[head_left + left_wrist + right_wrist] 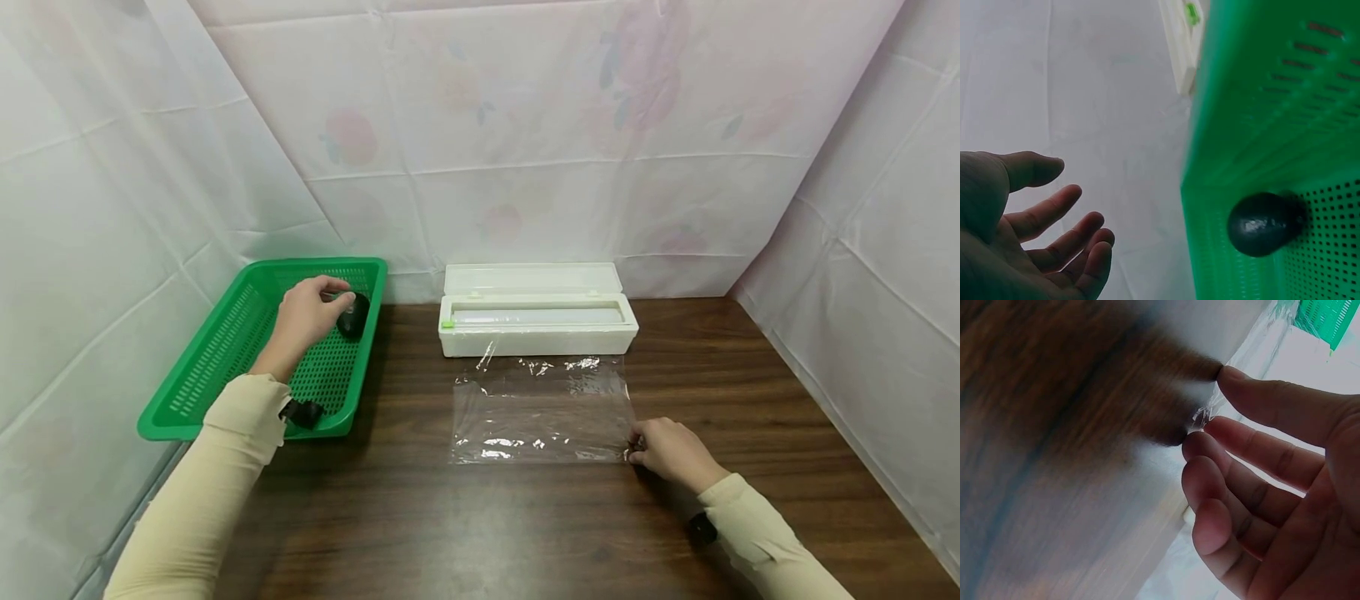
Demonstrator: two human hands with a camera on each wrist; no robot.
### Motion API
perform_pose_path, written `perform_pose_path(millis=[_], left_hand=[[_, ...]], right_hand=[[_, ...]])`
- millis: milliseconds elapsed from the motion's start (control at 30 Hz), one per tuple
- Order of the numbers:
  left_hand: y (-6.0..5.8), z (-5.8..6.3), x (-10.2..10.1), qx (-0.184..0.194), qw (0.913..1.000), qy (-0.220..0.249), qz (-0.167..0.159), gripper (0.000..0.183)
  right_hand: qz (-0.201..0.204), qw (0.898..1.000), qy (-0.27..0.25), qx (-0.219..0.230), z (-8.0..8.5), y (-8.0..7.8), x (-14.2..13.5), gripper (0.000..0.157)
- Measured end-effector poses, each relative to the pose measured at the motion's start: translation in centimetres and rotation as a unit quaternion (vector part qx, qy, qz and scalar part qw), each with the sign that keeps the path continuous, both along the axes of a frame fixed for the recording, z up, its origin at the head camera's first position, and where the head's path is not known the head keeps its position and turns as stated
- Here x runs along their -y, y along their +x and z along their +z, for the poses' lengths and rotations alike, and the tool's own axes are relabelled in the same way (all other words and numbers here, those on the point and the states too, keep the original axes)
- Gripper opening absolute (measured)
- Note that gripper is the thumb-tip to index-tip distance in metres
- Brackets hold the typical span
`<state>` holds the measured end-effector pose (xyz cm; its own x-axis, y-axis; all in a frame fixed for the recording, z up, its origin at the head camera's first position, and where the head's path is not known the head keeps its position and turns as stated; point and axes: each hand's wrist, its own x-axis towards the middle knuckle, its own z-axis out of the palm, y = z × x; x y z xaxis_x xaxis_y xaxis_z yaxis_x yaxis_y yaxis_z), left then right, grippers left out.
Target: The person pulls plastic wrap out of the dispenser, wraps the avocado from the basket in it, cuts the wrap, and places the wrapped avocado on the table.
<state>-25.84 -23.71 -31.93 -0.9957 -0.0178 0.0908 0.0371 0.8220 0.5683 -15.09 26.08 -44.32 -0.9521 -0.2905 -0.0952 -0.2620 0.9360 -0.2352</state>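
In the head view my left hand (306,312) hovers over the green basket (375,275), fingers loosely bent and holding nothing. Near its fingertips lies a dark, glossy, egg-shaped fruit resembling an avocado (1259,224), against the basket's wall. My right hand (675,454) is at the near right corner of a sheet of clear plastic wrap (540,417) spread on the table. Its thumb and bent fingers touch the tabletop, with a gap between thumb and index finger. Crinkled film shows at the index fingertip in the right wrist view.
The wrap runs out from a white dispenser box (540,340) whose lid (531,279) stands raised at the back. A small green slider (447,324) sits at its left end. Pale fruit-printed cloth (495,125) hangs behind the brown wooden table (480,533) and at both sides.
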Motion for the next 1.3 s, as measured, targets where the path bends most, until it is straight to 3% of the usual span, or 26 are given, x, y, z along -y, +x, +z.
perform_pose_path(millis=[567,1033,1300], left_hand=[[-2.3,-0.8,2.0,0.009,0.9995,-0.003,0.029,0.043],[-4.0,-1.9,3.0,0.025,0.9975,0.029,0.06,0.046],[-4.9,-2.4,3.1,0.021,0.9975,0.033,0.059,0.045]], right_hand=[[0.008,1.0,0.001,-0.012,-0.3,0.2,0.0,0.011],[0.015,0.999,-0.007,-0.027,-0.4,0.3,-0.1,0.014],[0.006,1.0,-0.002,-0.025,-0.3,0.5,-0.1,0.012]])
